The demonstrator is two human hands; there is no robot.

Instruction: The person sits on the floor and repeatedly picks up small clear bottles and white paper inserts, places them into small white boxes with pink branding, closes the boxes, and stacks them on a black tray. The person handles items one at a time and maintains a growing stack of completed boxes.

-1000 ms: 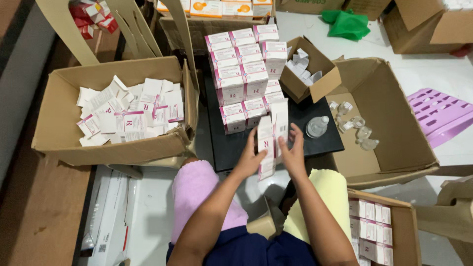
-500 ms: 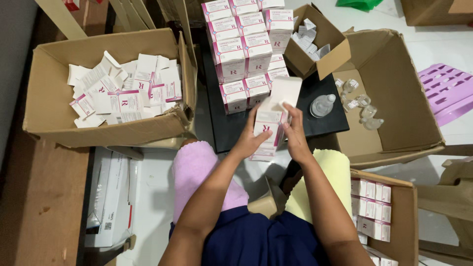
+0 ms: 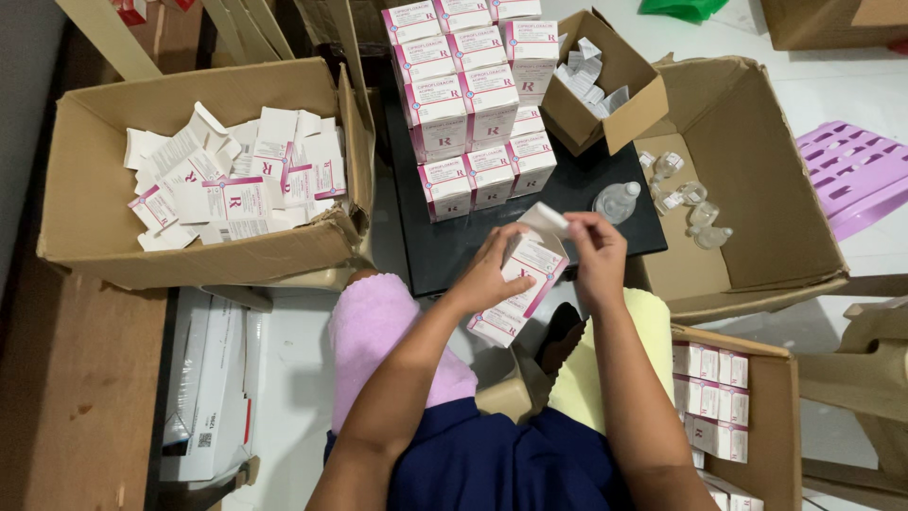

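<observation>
A packing workplace for small medicine cartons, set up on the floor

The black board [image 3: 454, 246] lies in the middle, and on its far part stand stacked white-and-pink cartons [image 3: 478, 90] in neat rows. Left of the board, a big cardboard box [image 3: 85, 218] holds flat unfolded cartons; right of it, another large box [image 3: 757, 180] holds small clear bottles [image 3: 695, 203]. Behind the board, a small box [image 3: 605, 85] holds folded paper leaflets. Right of the board and nearer to the person, a box [image 3: 776, 416] holds finished cartons. The tiled floor [image 3: 842, 85] and so much cardboard suggest a storeroom, not a shop.

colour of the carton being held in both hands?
White with a pink-magenta band, the carton between left hand and right hand; head view.
</observation>
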